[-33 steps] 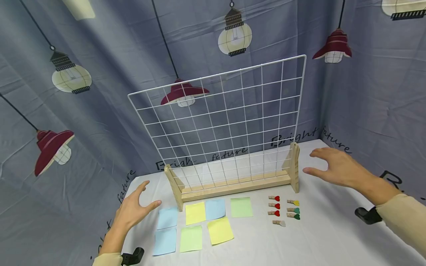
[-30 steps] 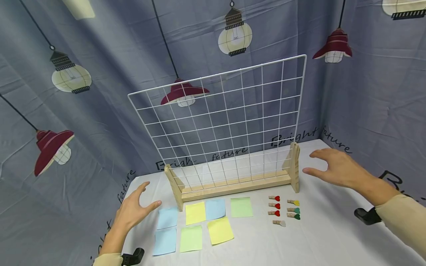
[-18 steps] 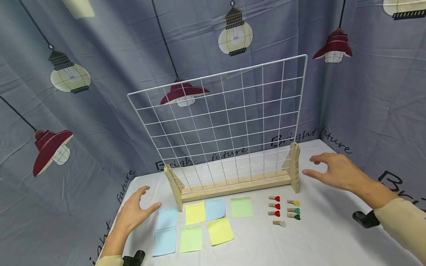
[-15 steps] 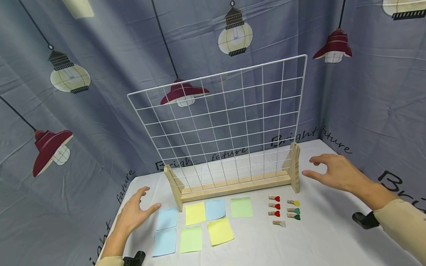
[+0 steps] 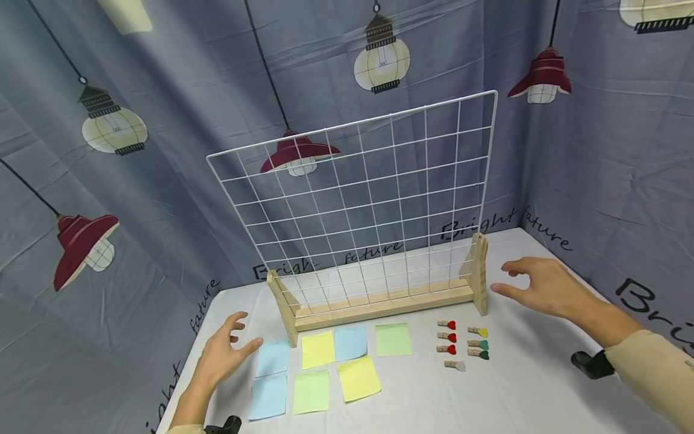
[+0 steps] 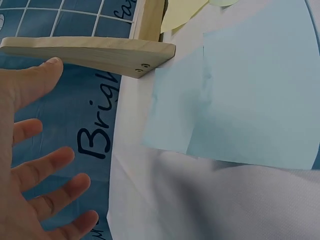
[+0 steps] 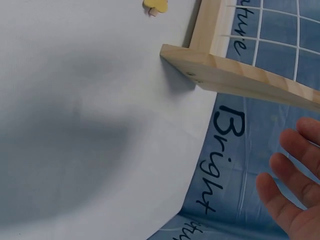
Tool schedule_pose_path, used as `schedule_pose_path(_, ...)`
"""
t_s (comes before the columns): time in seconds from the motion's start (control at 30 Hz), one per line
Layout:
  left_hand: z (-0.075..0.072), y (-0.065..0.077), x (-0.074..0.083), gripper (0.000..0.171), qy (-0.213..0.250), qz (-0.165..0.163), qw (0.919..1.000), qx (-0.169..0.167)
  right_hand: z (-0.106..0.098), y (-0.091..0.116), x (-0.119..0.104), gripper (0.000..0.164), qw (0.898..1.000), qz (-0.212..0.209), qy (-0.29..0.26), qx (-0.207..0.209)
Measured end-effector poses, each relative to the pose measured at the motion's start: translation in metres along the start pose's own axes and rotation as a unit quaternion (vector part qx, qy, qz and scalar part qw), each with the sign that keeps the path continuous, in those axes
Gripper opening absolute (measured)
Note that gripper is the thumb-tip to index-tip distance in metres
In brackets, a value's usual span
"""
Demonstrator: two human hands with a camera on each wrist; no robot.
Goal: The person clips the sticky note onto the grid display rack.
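Observation:
My left hand [image 5: 221,354] hovers over the left side of the table, thumb and fingers spread apart with nothing between them. Closest to it are two blue sticky notes [image 5: 269,396], one partly over the other in the left wrist view. On the right, my right hand [image 5: 547,288] hangs beside the stand's right foot, fingers relaxed and holding nothing. A white wire grid [image 5: 358,205] stands upright in a wooden base [image 5: 385,307] between the hands. Several heart-topped mini clothespins, among them a yellow one [image 5: 478,331] and a red one [image 5: 447,325], lie in two columns.
More sticky notes lie in front of the base, including a yellow one [image 5: 359,378], a green one [image 5: 311,392] and another green one [image 5: 393,339]. A blue curtain [image 5: 434,72] printed with lamps surrounds the white table [image 5: 423,404] at the back and sides.
Both hands have sunk slightly lower in the head view, the left one also shifting a little to the right. Notes, clothespins and grid stay where they were.

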State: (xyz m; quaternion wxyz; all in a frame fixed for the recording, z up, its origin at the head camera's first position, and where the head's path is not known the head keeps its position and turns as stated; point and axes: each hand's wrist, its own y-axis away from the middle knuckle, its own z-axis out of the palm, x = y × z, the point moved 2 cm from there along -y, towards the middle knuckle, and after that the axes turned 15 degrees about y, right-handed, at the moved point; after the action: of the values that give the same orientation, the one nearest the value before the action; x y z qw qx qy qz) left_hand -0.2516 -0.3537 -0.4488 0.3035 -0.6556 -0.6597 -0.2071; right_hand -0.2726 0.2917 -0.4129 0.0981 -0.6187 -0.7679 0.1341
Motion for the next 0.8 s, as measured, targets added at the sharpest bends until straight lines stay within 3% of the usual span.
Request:
schedule_pose_path(0.23, 0.005, 0.0, -0.002, 0.076, -0.007, -0.01, 0.9999, 0.002, 0.003, 0.003, 0.0, 0.062, 1.0, 0.004, -0.003, -0.003)
schedule_pose_path(0.8, 0.016, 0.0, -0.012, 0.062, 0.04, -0.028, 0.9988, 0.008, 0.016, 0.01, -0.005, 0.062, 0.999, 0.008, -0.035, -0.01)
